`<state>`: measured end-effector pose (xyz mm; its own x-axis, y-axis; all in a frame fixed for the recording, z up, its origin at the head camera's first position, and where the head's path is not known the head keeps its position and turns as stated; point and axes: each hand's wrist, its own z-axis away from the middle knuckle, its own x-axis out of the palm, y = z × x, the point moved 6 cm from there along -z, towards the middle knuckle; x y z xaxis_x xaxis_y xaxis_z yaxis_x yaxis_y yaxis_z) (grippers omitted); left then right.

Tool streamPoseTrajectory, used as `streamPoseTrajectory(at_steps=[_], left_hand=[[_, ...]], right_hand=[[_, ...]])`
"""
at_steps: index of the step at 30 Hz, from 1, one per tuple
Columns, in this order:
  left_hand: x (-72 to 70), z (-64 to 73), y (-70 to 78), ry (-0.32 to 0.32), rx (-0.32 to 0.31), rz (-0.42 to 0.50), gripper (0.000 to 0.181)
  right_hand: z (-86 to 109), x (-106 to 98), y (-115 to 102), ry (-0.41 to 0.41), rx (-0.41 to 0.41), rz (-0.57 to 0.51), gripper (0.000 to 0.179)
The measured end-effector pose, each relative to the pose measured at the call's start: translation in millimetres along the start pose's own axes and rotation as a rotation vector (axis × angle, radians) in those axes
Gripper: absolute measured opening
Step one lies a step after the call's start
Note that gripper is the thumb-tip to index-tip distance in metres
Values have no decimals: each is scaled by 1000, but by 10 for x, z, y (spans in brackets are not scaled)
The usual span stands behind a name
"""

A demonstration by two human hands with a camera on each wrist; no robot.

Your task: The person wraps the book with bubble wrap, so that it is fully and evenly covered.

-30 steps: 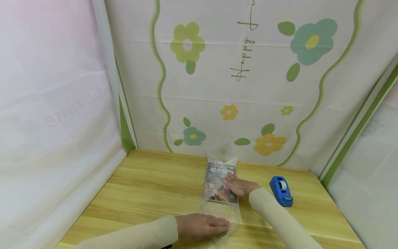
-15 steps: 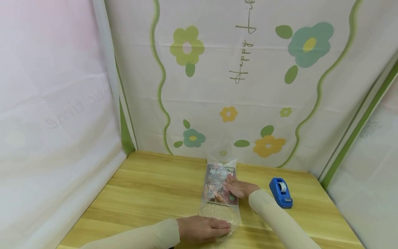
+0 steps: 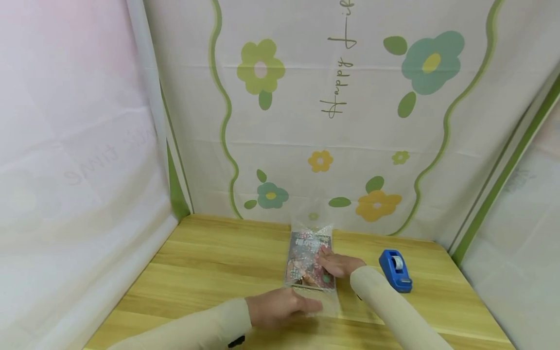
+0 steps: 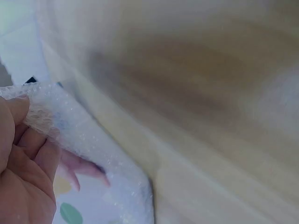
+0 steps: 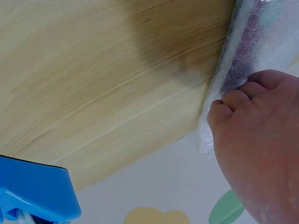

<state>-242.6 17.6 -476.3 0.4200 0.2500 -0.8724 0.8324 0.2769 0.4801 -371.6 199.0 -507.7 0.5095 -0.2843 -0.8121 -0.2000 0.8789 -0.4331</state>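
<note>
A flat, book-like item with a colourful printed cover (image 3: 302, 260) lies on the table under clear bubble wrap (image 4: 77, 128). In the head view my right hand (image 3: 343, 265) rests on its right side; the right wrist view has the fingers lying over the wrapped edge. My left hand (image 3: 280, 307) is at the near end of the wrap. Seen from the left wrist, its thumb and fingers pinch the wrap's loose edge, which is lifted off the table. The cover's right part is hidden by my right hand.
A blue tape dispenser (image 3: 395, 272) with a roll of tape stands on the wooden table (image 3: 210, 257), right of the item. Flower-printed fabric (image 3: 293, 121) hangs behind the table, and more fabric encloses both sides. The wrap's far end reaches the back fabric.
My left hand has gone from lying flat on the near part of the wrap to pinching its edge, and the near flap is raised. My right hand stays on the item.
</note>
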Motion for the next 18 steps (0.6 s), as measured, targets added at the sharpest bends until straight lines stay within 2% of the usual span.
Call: streamPoseTrajectory(at_steps=[2,3,4,7,11,15,18], left_hand=[[-90,-23,-4,26,-3,3,38],[-142,-38,10,51,39,-88,39],[-185,-58,-6,64,28,-100,38],[-308,-109,-92,97,-34,-38,36],[-475,-169,-240,182,-126,52,27],[-627,-232,-355,282,-180,121,19],[-709,-287,-430,332,-223,175,18]], right_hand=[[1,-2,9,2,12,-21,84],[5,-4,12,2,18,-34,87],[11,-6,16,3,23,-44,90],[14,-13,38,1,38,-57,94],[10,-27,79,-6,62,-109,95],[0,-53,129,2,95,-169,92],[-13,-80,137,7,86,-196,90]])
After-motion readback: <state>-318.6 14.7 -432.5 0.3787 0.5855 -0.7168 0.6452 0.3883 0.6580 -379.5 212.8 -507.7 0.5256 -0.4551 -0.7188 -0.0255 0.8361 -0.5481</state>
